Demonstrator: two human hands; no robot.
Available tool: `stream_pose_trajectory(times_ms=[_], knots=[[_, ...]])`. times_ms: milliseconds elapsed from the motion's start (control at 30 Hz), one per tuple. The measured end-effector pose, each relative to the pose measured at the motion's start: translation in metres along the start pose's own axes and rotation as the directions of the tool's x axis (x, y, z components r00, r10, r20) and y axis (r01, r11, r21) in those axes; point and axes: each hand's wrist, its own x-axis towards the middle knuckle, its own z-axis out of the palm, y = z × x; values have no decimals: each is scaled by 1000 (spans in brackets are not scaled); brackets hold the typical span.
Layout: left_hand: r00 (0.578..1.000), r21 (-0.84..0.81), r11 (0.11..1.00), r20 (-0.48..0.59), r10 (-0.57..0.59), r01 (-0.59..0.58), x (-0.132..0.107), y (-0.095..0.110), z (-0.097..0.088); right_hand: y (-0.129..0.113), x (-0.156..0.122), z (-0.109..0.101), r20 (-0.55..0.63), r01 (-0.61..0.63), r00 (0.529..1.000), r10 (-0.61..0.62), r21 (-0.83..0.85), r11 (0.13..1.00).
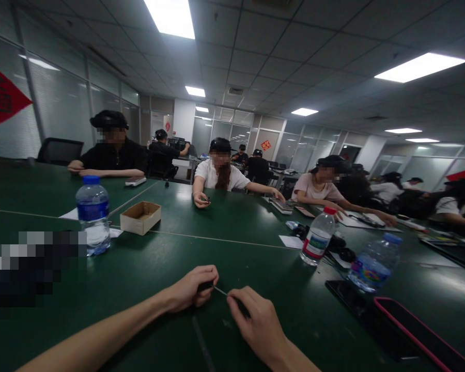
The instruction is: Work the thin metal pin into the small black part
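A thin, pale, straight piece (220, 292) spans the short gap between my hands above the green table; whether it is a rod or a taut cord I cannot tell. My left hand (196, 289) is closed in a fist around its far end. A dark patch shows between those fingers, either shadow or a dark part of the piece. With thumb and forefinger, my right hand (258, 315) pinches the other end.
An open cardboard box (139, 219) and a blue-capped bottle (93, 217) stand ahead on the left. On the right are a red-capped bottle (318, 237), another water bottle (375, 263) and a red-edged phone (422, 336). Several people sit across the green table (170, 253).
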Motion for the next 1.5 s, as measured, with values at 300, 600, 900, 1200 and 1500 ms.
stream_pose_trajectory(times_ms=[300, 600, 900, 1200, 1500], knots=[[1000, 2, 1000, -5, -15, 15, 0, 2, 0, 1, -1, 2, -12, -42, 999, 42, -26, 999], [1000, 3, 1000, -15, -1, 1, 1, -2, 0, 1, -1, 2, 3, -47, 999, 47, -47, 998], [1000, 47, 999, -19, 24, -23, 0, -1, 2, 2, -1, 1, 48, -39, 998, 40, -15, 999], [1000, 48, 998, -8, 27, -27, 0, 0, 2, 4, -2, 2, 58, -37, 998, 37, -11, 999], [999, 55, 998, -28, 28, -26, 0, -1, 3, 4, -2, 2, 70, -37, 997, 37, -7, 999]])
